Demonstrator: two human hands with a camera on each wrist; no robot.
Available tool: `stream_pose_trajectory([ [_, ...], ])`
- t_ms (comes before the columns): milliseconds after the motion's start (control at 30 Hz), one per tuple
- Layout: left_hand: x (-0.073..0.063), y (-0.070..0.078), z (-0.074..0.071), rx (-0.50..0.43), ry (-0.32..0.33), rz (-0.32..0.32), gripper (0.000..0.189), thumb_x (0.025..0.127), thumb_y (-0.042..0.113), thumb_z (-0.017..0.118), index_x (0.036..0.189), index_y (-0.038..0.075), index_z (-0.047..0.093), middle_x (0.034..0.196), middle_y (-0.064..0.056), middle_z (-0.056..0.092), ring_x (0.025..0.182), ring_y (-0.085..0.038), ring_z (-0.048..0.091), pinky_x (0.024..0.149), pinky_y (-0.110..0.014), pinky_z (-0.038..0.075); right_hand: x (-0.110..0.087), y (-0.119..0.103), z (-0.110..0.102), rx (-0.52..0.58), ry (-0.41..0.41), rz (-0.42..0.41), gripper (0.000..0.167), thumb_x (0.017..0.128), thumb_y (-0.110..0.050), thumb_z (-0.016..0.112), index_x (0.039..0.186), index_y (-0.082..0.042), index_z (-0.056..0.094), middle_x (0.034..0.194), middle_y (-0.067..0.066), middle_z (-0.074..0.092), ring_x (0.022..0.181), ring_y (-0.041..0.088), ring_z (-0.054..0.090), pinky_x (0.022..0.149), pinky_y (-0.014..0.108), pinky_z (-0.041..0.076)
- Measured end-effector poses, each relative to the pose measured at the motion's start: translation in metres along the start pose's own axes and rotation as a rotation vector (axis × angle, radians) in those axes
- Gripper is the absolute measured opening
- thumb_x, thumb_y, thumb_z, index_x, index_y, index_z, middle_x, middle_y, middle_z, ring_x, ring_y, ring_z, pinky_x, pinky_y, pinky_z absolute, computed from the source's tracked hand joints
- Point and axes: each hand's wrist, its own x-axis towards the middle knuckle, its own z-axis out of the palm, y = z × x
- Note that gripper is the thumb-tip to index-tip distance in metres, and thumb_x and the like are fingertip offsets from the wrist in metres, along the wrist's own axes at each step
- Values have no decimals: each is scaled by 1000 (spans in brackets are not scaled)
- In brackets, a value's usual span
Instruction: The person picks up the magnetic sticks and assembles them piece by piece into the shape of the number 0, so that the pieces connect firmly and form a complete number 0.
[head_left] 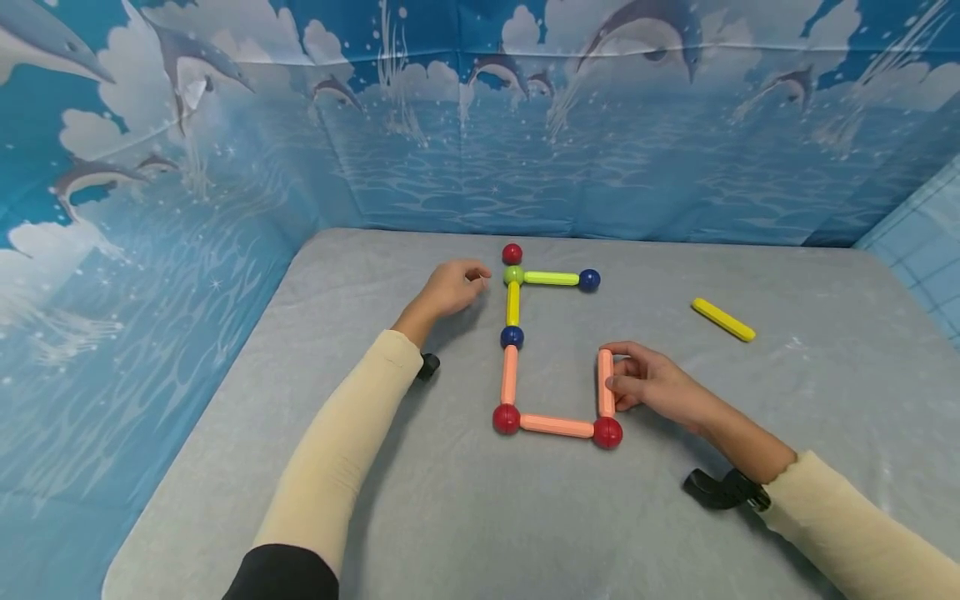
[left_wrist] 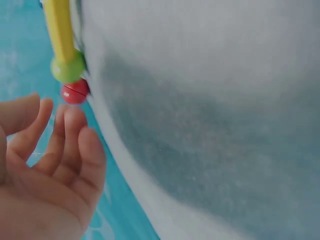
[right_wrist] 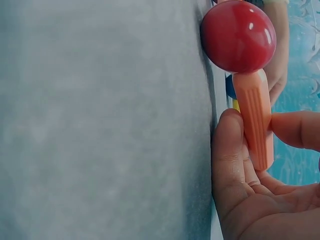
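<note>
My right hand [head_left: 651, 382] pinches an upright-lying orange stick [head_left: 605, 379] between thumb and fingers; its near end meets a red ball [head_left: 607, 432]. From that ball a second orange stick [head_left: 557, 426] runs left to another red ball [head_left: 506, 418]. A third orange stick [head_left: 509, 375] leads up to a blue ball [head_left: 512, 337]. Beyond it come a yellow stick [head_left: 513, 305], a green ball [head_left: 513, 276], a lime stick [head_left: 551, 278] and a dark blue ball [head_left: 589, 280]. My left hand [head_left: 455, 285], fingers relaxed and holding nothing, hovers left of the green ball and a red ball [head_left: 512, 254].
A loose yellow stick [head_left: 723, 320] lies on the grey cloth-covered table [head_left: 810, 417] to the right. A blue dolphin-print curtain [head_left: 480, 167] hangs behind the far edge and along the left. Wrist cameras are strapped to both forearms.
</note>
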Motion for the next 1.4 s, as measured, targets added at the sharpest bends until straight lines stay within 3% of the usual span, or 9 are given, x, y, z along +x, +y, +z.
stream_pose_trajectory([
  [200,22,-2,1,33,83,-29,33,102,20,52,134,12,59,137,-9,58,125,-25,54,106,-41,47,2,-2,1,-35,3,8,62,98,-14,58,151,0,30,103,15,56,83,15,64,77,29,59],
  [400,38,-2,10,305,152,67,32,101,19,55,132,14,62,130,-7,59,122,-23,54,107,-39,45,3,-1,1,-45,-15,-3,62,98,-15,58,151,-1,29,104,16,57,82,14,64,76,28,59],
  [533,49,4,16,490,144,127,37,101,19,53,137,18,58,137,-4,54,128,-24,50,110,-40,42,0,1,-1,-41,-25,-5,61,99,-14,57,151,0,29,105,16,58,81,14,64,76,27,59],
  [667,54,11,17,572,89,132,53,97,13,53,148,27,45,148,-3,43,134,-24,43,113,-41,40,-1,1,-1,-40,-28,-7,62,99,-15,58,151,0,28,104,15,57,81,14,64,76,28,59],
  [800,55,17,12,557,-27,121,71,93,9,55,155,33,32,162,-3,23,145,-27,29,119,-49,31,0,-1,0,-42,-27,-7,61,99,-15,58,151,0,28,105,16,57,82,14,65,76,28,59],
  [933,54,17,8,579,-112,98,74,94,10,53,157,36,24,167,-1,9,152,-29,17,122,-52,23,3,-2,2,-41,-32,-4,62,99,-16,58,151,0,28,108,17,58,83,15,65,76,28,59],
  [1000,53,16,8,572,-104,85,69,96,11,51,155,37,29,167,1,10,152,-28,17,123,-51,23,4,-2,3,-39,-35,-2,62,99,-16,58,151,-1,28,108,17,58,83,15,65,77,28,59],
  [1200,50,13,8,433,52,116,33,101,17,49,132,22,58,154,-2,41,138,-26,39,115,-45,37,3,0,2,-49,-30,-2,61,99,-15,57,151,-1,29,107,16,57,83,15,64,76,28,59],
  [1400,50,3,10,210,11,104,47,99,7,50,144,20,50,156,-3,41,143,-24,40,118,-39,36,4,0,1,-50,-41,-8,60,99,-15,58,150,0,29,107,17,57,82,14,64,76,28,59],
])
